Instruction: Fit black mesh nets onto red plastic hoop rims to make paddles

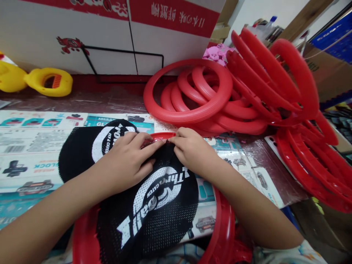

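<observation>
A black mesh cloth [154, 216] with white printed lettering lies over a red plastic ring [224, 227] in front of me. My left hand [129, 161] and my right hand [192, 148] meet at the ring's far edge [159, 135]. Both pinch the mesh edge against the red rim there, fingers pressed together. A second black mesh piece [82, 146] with a white logo lies under my left hand, to the left.
A heap of red rings [209, 99] fills the table's back right, and more red rings [310, 161] lean at the right edge. Yellow plastic parts [49, 81] sit at the back left. A white and red carton [115, 33] stands behind. Printed cardboard sheets [30, 143] cover the table.
</observation>
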Available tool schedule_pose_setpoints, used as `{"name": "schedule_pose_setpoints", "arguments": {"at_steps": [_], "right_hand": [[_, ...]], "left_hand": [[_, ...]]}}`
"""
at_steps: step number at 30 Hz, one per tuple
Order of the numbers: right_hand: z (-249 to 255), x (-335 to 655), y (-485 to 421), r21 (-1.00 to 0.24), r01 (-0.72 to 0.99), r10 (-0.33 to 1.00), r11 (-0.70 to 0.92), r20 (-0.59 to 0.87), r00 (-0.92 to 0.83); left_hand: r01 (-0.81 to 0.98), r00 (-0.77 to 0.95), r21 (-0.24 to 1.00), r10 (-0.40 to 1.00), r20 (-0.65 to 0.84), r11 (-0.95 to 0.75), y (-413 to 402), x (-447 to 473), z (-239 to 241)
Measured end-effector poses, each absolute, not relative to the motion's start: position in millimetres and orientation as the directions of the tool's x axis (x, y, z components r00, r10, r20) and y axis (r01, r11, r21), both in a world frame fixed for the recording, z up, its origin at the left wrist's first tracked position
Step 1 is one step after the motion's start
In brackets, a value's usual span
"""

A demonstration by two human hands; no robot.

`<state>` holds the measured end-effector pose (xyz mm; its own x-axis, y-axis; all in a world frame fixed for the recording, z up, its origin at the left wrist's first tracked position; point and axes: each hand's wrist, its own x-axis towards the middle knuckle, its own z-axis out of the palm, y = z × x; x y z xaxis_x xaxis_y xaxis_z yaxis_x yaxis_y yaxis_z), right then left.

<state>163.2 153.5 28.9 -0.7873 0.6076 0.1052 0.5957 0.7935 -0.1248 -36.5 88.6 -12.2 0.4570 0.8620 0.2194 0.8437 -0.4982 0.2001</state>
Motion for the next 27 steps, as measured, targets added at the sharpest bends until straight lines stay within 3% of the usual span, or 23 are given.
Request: {"name": "schedule_pose_setpoints", "arguments": {"at_steps": [13, 16, 19, 22, 25, 27], "right_hand": [[36.6, 160.2, 150.2, -0.146, 0.675, 0.680, 0.723, -0.020, -0.733], [46.6, 161.2, 144.8, -0.249, 0.692, 0.702, 0.678, -0.060, -0.710], [55.7, 161.6, 137.3, -0.333, 0.708, 0.721, 0.622, -0.110, -0.685], [56.9, 160.6, 132.1, -0.314, 0.663, 0.657, 0.680, -0.143, -0.741], [51.1, 160.0, 132.1, -0.275, 0.610, 0.603, 0.743, -0.122, -0.789], [46.1, 160.7, 134.8, -0.258, 0.593, 0.600, 0.763, -0.062, -0.798]], "left_hand": [[0.869, 0.411, 0.209, 0.890, 0.199, -0.449, 88.9, -35.6, -9.1], [0.843, 0.398, 0.320, 0.901, 0.171, -0.433, 87.2, -41.6, -1.1], [0.853, 0.259, 0.437, 0.959, 0.116, -0.284, 86.3, -49.0, 10.1], [0.927, 0.180, 0.312, 0.976, 0.125, -0.211, 88.5, -53.9, 15.5], [0.939, 0.279, 0.141, 0.933, 0.228, -0.315, 92.6, -54.2, 11.1], [0.894, 0.366, 0.146, 0.880, 0.304, -0.422, 94.9, -52.6, 4.9]]}}
